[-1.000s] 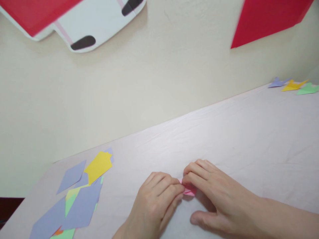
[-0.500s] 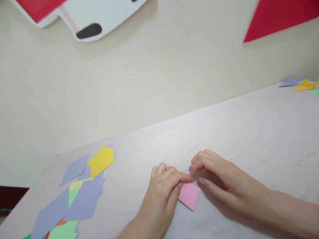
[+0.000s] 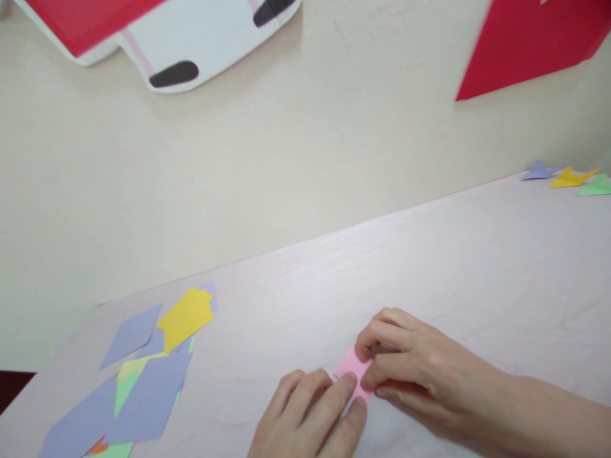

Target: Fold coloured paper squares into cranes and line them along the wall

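Note:
A small piece of folded pink paper lies on the table between my hands. My left hand reaches in from below, its index fingertip and thumb pressing on the paper's lower left part. From the right, my right hand has its curled fingertips on the paper's right edge. Fingers of both hands cover much of the paper, so its full outline is hidden.
Left on the pale table lie several loose sheets, among them a yellow one and a purple one. Small folded papers, including a yellow one, stand at the far right by the wall.
My left hand has moved down and now presses on the pink paper with its fingertips. My right hand has come from beside the paper onto its right edge. The view has shifted slightly.

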`<state>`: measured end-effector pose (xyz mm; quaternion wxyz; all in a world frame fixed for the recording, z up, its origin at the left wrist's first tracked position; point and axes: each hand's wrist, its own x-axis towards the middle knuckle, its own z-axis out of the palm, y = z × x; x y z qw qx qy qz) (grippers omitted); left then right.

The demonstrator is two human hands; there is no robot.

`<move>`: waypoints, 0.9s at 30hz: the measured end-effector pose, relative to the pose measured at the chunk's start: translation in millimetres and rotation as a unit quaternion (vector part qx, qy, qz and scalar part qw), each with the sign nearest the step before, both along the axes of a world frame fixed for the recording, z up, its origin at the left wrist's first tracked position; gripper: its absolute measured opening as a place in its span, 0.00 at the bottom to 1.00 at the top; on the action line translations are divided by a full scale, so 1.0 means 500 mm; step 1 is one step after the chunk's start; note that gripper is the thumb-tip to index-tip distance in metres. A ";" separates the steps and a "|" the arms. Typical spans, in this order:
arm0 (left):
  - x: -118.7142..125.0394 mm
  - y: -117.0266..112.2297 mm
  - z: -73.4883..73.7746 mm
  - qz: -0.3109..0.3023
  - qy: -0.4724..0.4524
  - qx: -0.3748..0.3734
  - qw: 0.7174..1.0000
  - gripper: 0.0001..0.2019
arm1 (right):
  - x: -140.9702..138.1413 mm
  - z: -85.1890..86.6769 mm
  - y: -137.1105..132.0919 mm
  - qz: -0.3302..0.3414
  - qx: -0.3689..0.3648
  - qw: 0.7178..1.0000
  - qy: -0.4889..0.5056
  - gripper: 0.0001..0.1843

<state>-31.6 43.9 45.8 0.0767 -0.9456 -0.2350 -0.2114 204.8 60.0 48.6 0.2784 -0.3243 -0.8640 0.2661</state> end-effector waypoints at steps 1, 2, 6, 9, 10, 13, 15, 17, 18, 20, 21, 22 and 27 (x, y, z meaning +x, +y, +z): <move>-0.001 -0.001 -0.003 -0.003 -0.007 0.016 1.000 0.10 | 0.002 -0.002 0.002 0.013 0.006 1.000 0.004 0.09; 0.000 -0.001 -0.005 -0.006 -0.013 0.022 1.000 0.10 | 0.003 -0.003 0.005 0.024 0.010 1.000 0.008 0.10; 0.011 0.006 0.002 -0.022 -0.024 0.006 0.999 0.12 | 0.015 0.005 0.021 0.059 -0.009 0.998 0.006 0.08; 0.014 0.008 0.009 -0.016 -0.023 0.003 1.000 0.13 | 0.028 0.014 0.035 0.074 -0.057 0.996 -0.003 0.07; 0.014 0.007 0.010 -0.011 -0.025 0.000 1.000 0.13 | 0.031 0.015 0.038 0.074 -0.067 0.995 -0.006 0.07; 0.016 0.004 0.010 -0.004 -0.030 -0.012 0.999 0.12 | 0.035 0.012 0.046 0.069 -0.081 0.994 -0.005 0.07; 0.019 0.004 0.009 -0.004 -0.029 -0.021 0.999 0.12 | 0.030 0.009 0.049 0.053 -0.096 0.994 -0.002 0.06; 0.022 0.005 0.008 -0.003 -0.032 -0.026 0.999 0.12 | 0.022 0.007 0.049 0.030 -0.112 0.993 -0.007 0.06; 0.023 0.006 0.007 -0.002 -0.032 -0.029 0.999 0.12 | 0.017 0.008 0.049 0.019 -0.119 0.993 -0.012 0.06; 0.024 0.006 0.006 -0.003 -0.034 -0.029 0.999 0.12 | 0.007 0.012 0.048 -0.001 -0.128 0.992 -0.022 0.07; 0.025 0.006 0.005 -0.001 -0.035 -0.028 0.999 0.12 | 0.002 0.014 0.046 -0.011 -0.131 0.991 -0.026 0.07; 0.025 0.006 0.005 -0.001 -0.035 -0.028 0.999 0.12 | -0.001 0.016 0.045 -0.021 -0.134 0.990 -0.027 0.08; 0.025 0.005 0.004 -0.009 -0.046 -0.040 0.998 0.11 | -0.010 0.020 0.035 -0.050 -0.136 0.989 -0.018 0.09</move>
